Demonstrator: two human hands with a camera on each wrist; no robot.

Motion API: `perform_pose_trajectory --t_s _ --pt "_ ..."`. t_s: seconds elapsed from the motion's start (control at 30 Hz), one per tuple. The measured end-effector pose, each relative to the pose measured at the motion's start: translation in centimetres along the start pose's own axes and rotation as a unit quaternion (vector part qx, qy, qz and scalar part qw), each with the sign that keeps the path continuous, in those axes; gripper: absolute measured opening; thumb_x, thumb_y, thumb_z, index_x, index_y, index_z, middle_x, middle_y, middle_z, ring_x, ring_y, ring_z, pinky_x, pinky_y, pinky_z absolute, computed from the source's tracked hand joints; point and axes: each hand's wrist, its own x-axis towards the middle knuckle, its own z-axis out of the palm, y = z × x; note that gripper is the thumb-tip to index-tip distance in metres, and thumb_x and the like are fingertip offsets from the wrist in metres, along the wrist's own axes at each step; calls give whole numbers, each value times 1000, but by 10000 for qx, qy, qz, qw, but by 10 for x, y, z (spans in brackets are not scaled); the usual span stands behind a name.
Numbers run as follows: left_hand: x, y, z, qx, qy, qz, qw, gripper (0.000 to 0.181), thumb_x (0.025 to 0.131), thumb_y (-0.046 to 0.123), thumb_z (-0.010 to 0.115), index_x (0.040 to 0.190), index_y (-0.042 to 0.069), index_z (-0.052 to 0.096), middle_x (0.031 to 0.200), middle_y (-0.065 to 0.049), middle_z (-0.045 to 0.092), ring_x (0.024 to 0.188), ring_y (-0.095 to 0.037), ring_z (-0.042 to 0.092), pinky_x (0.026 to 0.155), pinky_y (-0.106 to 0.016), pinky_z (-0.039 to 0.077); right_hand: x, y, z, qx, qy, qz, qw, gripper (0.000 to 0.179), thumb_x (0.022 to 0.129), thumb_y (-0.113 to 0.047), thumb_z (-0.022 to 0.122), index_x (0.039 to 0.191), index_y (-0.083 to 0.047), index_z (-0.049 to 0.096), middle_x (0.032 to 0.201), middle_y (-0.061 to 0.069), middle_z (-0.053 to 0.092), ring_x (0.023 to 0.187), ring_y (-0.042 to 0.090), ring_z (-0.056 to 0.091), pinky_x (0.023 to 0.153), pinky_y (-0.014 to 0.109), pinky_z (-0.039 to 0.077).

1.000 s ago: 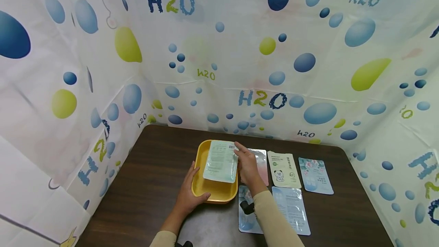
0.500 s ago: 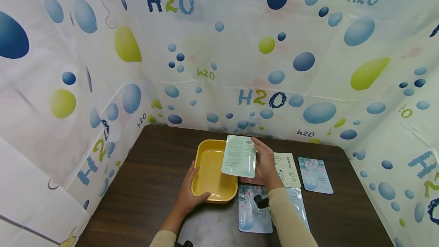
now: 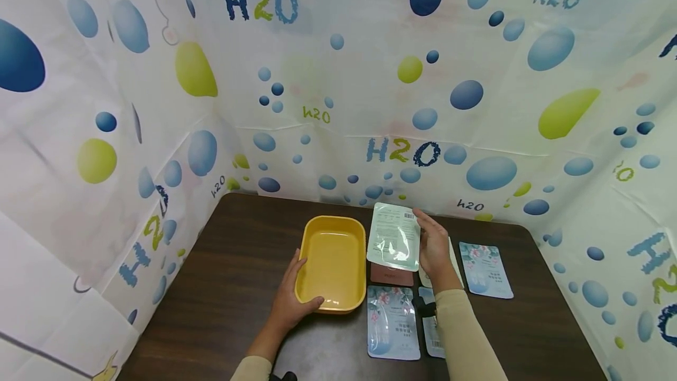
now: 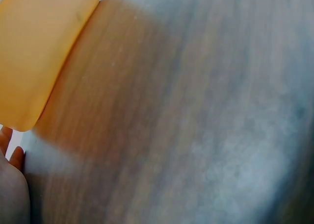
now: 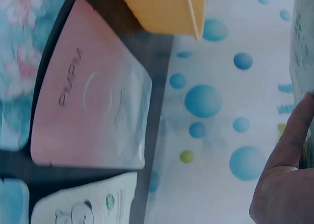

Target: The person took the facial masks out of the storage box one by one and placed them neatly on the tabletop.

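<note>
In the head view my right hand (image 3: 436, 248) holds a pale green sheet mask packet (image 3: 394, 237) by its right edge, printed side up, to the right of the yellow tray. It overlaps a pink packet (image 3: 391, 275) in this view; the right wrist view shows that pink packet (image 5: 93, 96) lying flat, while the held packet (image 5: 303, 52) shows only at the right edge. My left hand (image 3: 291, 296) holds the near left corner of the yellow tray (image 3: 332, 263), thumb on the near rim, fingers along the left side. Nothing lies in the tray.
A blue floral packet (image 3: 393, 322) lies at the near right, with another packet (image 3: 432, 325) partly under my right forearm. A cream packet with a bear (image 5: 88, 207) and another floral packet (image 3: 486, 270) lie further right. A patterned curtain (image 3: 338, 75) stands behind the table.
My right hand has carried the pale green packet from over the tray rightward, over the pink packet. My left hand and the tray have stayed in place.
</note>
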Motion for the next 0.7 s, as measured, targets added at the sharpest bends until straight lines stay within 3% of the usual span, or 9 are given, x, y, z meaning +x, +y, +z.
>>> perform_pose_trajectory --t_s 0.27,0.57,0.7 --pt "1 0 -1 -41 -38 0 10000 98 68 32 91 152 10 45 171 -2 24 153 -33 29 117 -44 35 -1 -16 -24 -19 267 -33 9996 48 110 -23 46 155 -10 43 147 1 47 124 15 57 93 28 56" --pt "1 -1 0 -51 -65 -23 10000 99 68 33 91 152 11 45 171 -1 23 153 -33 29 115 -57 34 -7 -41 -58 454 722 -211 9961 42 108 -19 48 150 -14 52 155 1 42 131 14 51 93 24 55" --pt "1 -1 0 -87 -67 -29 9999 98 68 33 91 152 10 45 171 -1 23 153 -34 29 114 -61 33 -12 -52 -73 546 857 -379 9941 39 108 -19 49 146 -14 56 150 1 46 126 15 55 90 26 57"
